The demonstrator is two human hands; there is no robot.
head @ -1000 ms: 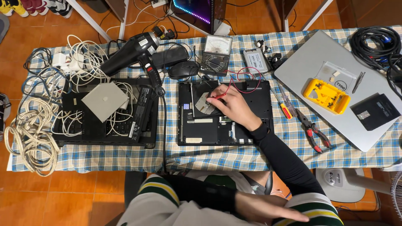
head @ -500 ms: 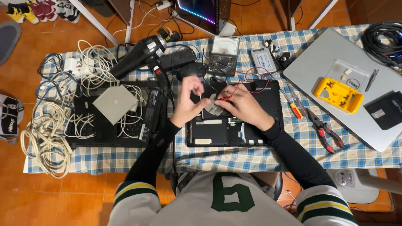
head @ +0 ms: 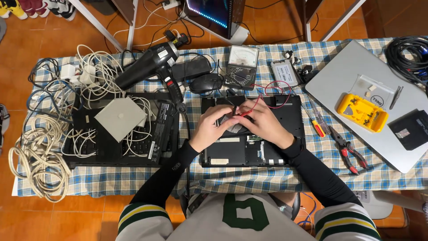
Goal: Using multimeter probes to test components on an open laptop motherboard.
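Both my hands over opened black laptop base, centre of table. Left hand and right hand meet at silvery round part in upper bay; red probe lead pinched in right fingers. Left fingers curled at part's edge; clamped or not, cannot tell. Judge part light, stiff, fragile: hold by rim. At 12: grey meter, white dial face. At 2: yellow case on silver laptop.

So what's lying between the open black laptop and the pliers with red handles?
In the head view, two screwdrivers, one with a red and yellow handle, lie on the checked cloth between the open black laptop and the red-handled pliers.
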